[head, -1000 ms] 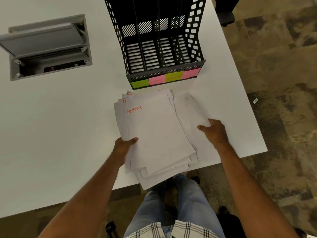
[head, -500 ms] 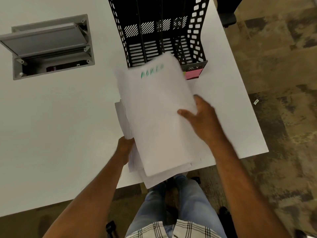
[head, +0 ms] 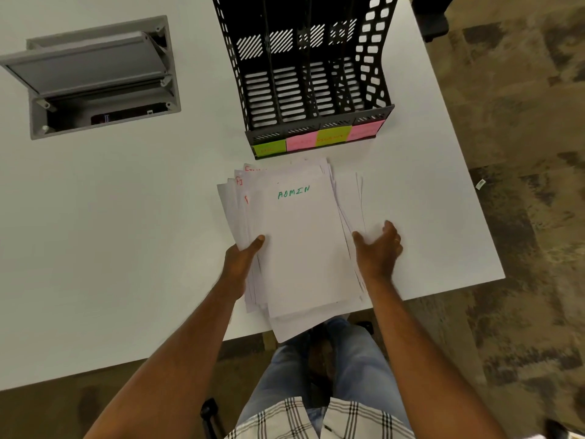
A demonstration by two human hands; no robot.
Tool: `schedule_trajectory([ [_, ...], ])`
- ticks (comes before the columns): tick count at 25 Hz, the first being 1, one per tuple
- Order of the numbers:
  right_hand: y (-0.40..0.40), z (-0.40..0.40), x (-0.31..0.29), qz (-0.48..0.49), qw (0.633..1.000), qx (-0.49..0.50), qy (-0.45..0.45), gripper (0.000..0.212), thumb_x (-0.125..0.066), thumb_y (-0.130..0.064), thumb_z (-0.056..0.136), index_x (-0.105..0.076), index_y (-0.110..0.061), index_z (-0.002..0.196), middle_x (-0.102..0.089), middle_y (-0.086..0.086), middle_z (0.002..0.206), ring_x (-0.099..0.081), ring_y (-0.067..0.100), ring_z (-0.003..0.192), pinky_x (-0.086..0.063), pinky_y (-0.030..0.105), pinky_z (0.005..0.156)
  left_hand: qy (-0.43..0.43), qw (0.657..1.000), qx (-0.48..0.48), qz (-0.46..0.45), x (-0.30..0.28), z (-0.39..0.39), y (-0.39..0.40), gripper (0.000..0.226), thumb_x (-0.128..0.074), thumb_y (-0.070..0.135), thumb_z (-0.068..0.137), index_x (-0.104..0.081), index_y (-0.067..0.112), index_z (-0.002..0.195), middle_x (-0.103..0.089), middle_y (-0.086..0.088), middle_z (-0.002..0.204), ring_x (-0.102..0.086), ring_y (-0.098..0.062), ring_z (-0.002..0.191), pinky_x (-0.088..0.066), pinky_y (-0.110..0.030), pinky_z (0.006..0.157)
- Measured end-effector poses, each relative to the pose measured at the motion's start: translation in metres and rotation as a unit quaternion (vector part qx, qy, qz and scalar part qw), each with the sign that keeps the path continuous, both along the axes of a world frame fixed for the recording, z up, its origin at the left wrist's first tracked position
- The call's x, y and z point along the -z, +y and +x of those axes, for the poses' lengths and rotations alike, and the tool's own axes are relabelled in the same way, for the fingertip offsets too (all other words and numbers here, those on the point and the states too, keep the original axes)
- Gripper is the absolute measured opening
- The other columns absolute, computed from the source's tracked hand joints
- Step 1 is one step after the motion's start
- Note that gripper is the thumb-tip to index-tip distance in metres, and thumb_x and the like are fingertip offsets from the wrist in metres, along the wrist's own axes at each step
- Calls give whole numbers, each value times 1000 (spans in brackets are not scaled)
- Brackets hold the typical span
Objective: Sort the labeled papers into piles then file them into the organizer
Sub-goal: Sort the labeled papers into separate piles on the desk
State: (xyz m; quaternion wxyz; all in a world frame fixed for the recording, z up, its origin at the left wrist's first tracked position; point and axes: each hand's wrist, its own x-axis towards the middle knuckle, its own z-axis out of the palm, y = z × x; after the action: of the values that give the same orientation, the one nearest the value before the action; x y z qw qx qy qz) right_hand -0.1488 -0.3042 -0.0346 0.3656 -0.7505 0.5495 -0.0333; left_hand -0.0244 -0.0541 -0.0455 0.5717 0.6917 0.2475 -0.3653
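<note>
On the white table (head: 126,248), in front of the still empty black organizer (head: 316,90), the stack of papers (head: 304,248) now shows an ADMIN sheet (head: 294,191) on top instead of FINANCE. The left hand (head: 240,264) grips the stack's edge, the right hand (head: 376,248) rests open beside it; sorting is only beginning.

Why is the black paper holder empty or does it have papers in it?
Empty. The black organizer shows bare slotted floors in its compartments, and the papers lie on the table in front of it.
</note>
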Motion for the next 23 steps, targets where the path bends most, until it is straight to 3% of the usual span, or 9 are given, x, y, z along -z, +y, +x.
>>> schedule_trajectory([
  [4,-12,5,4,135,990,-30,15,73,-76,-43,84,-43,-12,141,-61,12,124,-58,27,112,-50,37,92,13,1000,15,-23,2,-1,-3,45,-86,42,73,-67,24,110,-75,2,108,-69,-18,99,-54,-28,76],
  [6,-15,16,4,191,981,-30,18,67,-75,-47,84,-49,-12,136,-62,11,126,-58,22,107,-50,34,91,27,998,29,-40,1,-1,-5,44,-88,41,70,-69,24,106,-78,3,104,-72,-18,97,-55,-25,71],
  [10,-13,23,8,115,980,-123,106,64,-75,-58,78,-61,-14,123,-53,11,125,-49,28,118,-46,45,101,55,995,60,-54,0,1,-5,55,-90,37,69,-67,20,116,-77,0,109,-71,-20,100,-57,-35,84],
  [13,-6,22,5,151,986,-65,10,63,-84,-45,74,-53,-14,118,-51,9,121,-56,26,105,-51,30,77,61,994,66,-63,1,-2,-6,40,-88,28,71,-69,20,105,-79,1,100,-72,-16,93,-59,-27,73],
  [15,-6,22,3,202,979,-19,-30,71,-87,-37,73,-46,-14,125,-56,4,117,-60,24,99,-46,22,68,58,995,58,-48,0,-3,-7,40,-85,21,78,-69,11,113,-76,-8,110,-71,-25,99,-58,-38,85],
  [18,-13,26,3,270,962,-14,-35,67,-87,-32,75,-54,-12,129,-66,4,119,-65,23,103,-52,26,77,68,994,58,-66,-1,-4,-9,53,-84,22,79,-64,6,126,-73,-12,118,-69,-30,107,-53,-45,99],
  [21,-8,28,2,263,963,-62,25,66,-85,-42,75,-61,-13,129,-60,3,125,-58,27,119,-52,41,97,75,992,61,-80,-6,-4,-12,47,-84,20,79,-66,9,121,-74,-10,115,-71,-24,101,-55,-39,91],
  [23,-4,26,-2,237,969,-67,1,62,-85,-42,75,-62,-17,128,-56,-6,114,-57,23,114,-52,36,91,69,993,63,-74,-8,-5,-13,46,-83,17,80,-65,8,121,-73,-9,115,-70,-23,99,-55,-36,87],
])
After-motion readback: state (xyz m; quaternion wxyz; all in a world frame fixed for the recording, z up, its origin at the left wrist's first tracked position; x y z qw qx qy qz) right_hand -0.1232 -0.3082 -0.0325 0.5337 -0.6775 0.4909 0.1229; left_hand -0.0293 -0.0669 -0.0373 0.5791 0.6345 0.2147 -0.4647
